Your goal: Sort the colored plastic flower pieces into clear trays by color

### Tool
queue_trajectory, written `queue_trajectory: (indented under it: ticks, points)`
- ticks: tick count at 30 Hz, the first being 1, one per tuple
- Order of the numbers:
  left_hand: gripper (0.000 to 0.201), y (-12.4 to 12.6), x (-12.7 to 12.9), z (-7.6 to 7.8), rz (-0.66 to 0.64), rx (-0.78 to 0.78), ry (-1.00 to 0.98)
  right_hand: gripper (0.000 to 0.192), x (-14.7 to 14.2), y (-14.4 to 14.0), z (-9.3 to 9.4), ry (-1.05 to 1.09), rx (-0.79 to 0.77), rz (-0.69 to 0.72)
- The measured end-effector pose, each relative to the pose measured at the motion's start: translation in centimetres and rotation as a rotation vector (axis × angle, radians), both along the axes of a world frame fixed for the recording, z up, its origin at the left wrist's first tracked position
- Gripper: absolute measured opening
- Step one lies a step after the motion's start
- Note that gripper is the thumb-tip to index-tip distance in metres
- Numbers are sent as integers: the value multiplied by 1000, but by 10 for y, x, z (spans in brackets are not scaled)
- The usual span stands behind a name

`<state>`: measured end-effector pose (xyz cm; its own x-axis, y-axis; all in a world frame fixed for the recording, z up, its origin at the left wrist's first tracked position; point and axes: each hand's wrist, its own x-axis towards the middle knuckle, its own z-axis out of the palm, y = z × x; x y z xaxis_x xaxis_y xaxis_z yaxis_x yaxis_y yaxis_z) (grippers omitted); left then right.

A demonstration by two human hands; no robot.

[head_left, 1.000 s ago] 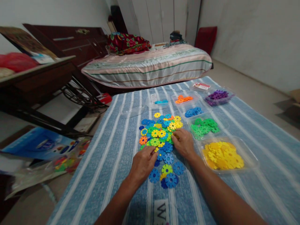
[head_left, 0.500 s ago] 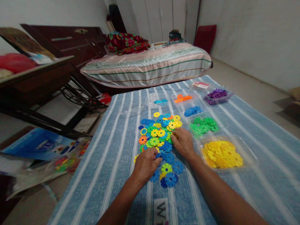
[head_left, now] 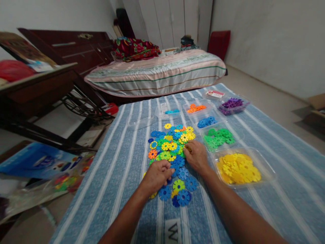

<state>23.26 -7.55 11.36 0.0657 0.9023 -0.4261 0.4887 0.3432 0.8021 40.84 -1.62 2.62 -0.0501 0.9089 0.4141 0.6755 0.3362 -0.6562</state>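
A mixed pile of notched, flower-shaped plastic discs in blue, yellow, green and orange lies on the striped cloth. My left hand rests at the near left side of the pile. Its fingers are curled in, with the thumb close to them; whatever they hold is hidden. On the pile's right edge, my right hand is closed, with yellow discs partly showing in its fingers. Nearer to me than the hands lie a few blue discs and a lime green disc.
Clear trays on the right hold yellow discs, green discs, blue discs, orange discs and purple discs. Another clear tray has light blue discs. A bed stands beyond the cloth; a wooden table is left.
The whole view has shifted slightly. My left hand has drawn a little towards me, uncovering more blue discs. My right hand stays closed at the pile's right edge.
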Motion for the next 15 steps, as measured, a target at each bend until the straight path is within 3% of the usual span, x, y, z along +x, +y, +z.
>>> queue_trajectory:
  ticks: [8, 11, 15]
  points:
    - [28, 65, 63, 46, 110, 283, -408, 18, -1, 0, -3, 10, -3, -10]
    - [25, 69, 64, 42, 112, 336, -376, 19, -1, 0, -4, 7, 1, 2]
    - [20, 55, 40, 18, 115, 283, -272, 18, -1, 1, -4, -8, 4, 1]
